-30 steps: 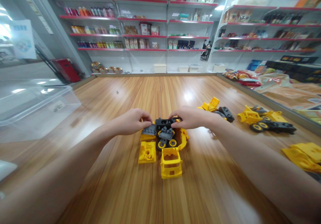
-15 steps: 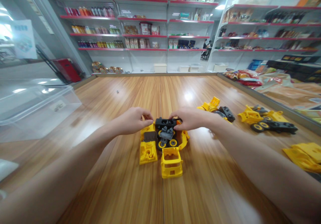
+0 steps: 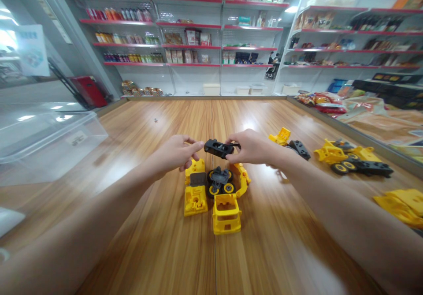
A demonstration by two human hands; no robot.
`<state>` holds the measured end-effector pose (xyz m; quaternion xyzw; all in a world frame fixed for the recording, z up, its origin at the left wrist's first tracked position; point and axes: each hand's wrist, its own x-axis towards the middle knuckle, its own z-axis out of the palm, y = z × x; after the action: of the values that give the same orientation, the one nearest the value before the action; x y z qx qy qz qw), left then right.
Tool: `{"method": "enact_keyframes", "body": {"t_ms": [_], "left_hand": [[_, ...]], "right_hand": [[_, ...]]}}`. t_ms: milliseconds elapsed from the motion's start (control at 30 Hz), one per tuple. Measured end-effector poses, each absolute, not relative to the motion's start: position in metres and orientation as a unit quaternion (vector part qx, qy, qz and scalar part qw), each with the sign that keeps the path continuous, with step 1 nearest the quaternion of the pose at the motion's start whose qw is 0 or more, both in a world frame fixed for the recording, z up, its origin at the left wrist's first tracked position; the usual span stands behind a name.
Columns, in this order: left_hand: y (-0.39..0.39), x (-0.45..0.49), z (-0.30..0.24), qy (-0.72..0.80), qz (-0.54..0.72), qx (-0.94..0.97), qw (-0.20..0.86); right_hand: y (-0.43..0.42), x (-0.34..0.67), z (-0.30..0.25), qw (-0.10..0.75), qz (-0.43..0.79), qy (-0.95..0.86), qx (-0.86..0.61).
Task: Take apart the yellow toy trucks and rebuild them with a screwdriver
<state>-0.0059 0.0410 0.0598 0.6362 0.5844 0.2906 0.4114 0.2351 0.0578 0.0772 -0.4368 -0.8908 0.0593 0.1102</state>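
A black toy truck chassis is held raised and slightly tilted by my right hand, fingers and thumb closed on its right end. At the chassis's left end, my left hand has its fingers apart, one fingertip at or very near the edge; contact is unclear. Beneath lie a grey axle piece and black wheels with yellow hubs. Around them rest a yellow truck cab, a yellow curved arm and a yellow body part with a dark grey section.
To the right sit a partly built yellow-black toy truck, another yellow-black assembly and yellow parts. A clear plastic bin stands at left. Stocked shelves line the back beyond the wooden table.
The black chassis has risen off the wheels in my right hand, leaving the grey axle piece uncovered. My left hand has shifted slightly up, its fingers more spread.
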Motion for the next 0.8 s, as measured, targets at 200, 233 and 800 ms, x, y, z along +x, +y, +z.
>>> {"method": "enact_keyframes", "body": {"t_ms": [200,233,800], "left_hand": [[0.024,0.012,0.066,0.475,0.336,0.482,0.655],[0.023,0.014,0.065,0.462,0.346,0.460,0.675],[0.034,0.007,0.057,0.479,0.407,0.439,0.642]], "right_hand": [[0.038,0.219,0.085,0.160,0.057,-0.883,-0.437],[0.034,0.216,0.087,0.161,0.054,-0.886,-0.432],[-0.020,0.205,0.099,-0.095,0.079,-0.950,-0.288]]}}
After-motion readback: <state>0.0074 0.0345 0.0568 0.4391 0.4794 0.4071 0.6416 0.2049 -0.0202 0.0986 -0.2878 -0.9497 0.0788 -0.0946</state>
